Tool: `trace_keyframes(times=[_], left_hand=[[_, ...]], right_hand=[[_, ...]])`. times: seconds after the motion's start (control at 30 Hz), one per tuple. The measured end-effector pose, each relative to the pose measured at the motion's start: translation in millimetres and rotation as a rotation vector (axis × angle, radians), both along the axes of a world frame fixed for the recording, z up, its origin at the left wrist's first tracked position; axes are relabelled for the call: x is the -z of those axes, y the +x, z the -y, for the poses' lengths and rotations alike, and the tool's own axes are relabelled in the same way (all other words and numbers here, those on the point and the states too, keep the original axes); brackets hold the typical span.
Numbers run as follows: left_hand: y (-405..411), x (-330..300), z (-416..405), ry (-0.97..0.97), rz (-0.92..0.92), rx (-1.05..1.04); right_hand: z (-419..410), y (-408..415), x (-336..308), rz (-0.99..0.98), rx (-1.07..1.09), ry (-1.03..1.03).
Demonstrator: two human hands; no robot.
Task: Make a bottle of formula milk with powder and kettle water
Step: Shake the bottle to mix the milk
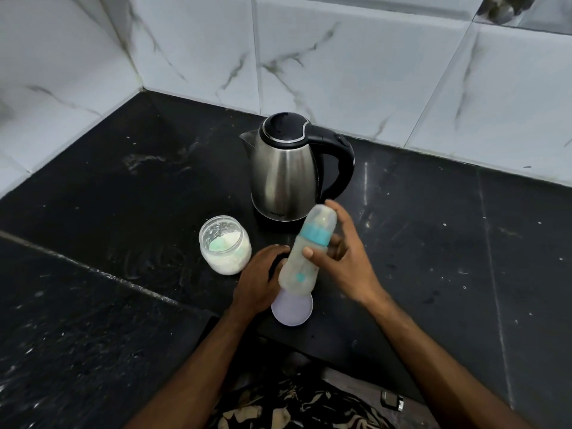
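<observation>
1. Right hand [343,261]: thumb and fingers wrapped round the mid-body of the baby bottle [306,252], thumb tip on the near side just below the teal collar, index finger stretched up beside the clear cap.
2. Bottle tilted, top leaning toward the kettle [286,168]; its base hangs over a round white lid [292,311] lying flat on the counter. Can't tell if the base touches the lid.
3. Left hand [258,283]: palm down, fingers curled loosely by the bottle's lower left side, over something dark; grip not clear, can't tell what is held.
4. Both forearms bare, coming in from the bottom edge.
5. Open glass jar [224,244] with white powder and a greenish scoop inside, upright, left of the bottle, near the left hand.
6. Steel kettle with black lid and handle stands behind the bottle, spout to the left.
7. Black stone countertop [123,212], speckled, streaked with white dust.
8. White marble-look wall tiles [340,57] meet at a corner at the back left.
</observation>
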State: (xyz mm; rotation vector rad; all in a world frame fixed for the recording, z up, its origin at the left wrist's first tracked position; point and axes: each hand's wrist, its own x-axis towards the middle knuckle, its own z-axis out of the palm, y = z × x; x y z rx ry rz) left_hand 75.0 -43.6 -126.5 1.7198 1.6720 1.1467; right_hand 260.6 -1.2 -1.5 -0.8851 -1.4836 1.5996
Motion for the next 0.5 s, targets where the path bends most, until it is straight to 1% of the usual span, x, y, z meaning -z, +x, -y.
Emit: trace_keyframes(times=[0.13, 0.27, 0.5], left_hand=[[3.7, -3.9, 4.8, -0.015, -0.058, -0.064], [2.4, -1.0, 3.5, -0.056, -0.056, -0.055], [3.0, -1.3, 4.2, -0.047, -0.065, -0.074]], right_hand=[[-10.6, 4.0, -11.2, 0.005, 0.023, 0.087], [-13.8, 7.1, -12.1, 0.012, 0.037, 0.111], [-16.2, 8.5, -11.9, 0.025, 0.038, 0.129]])
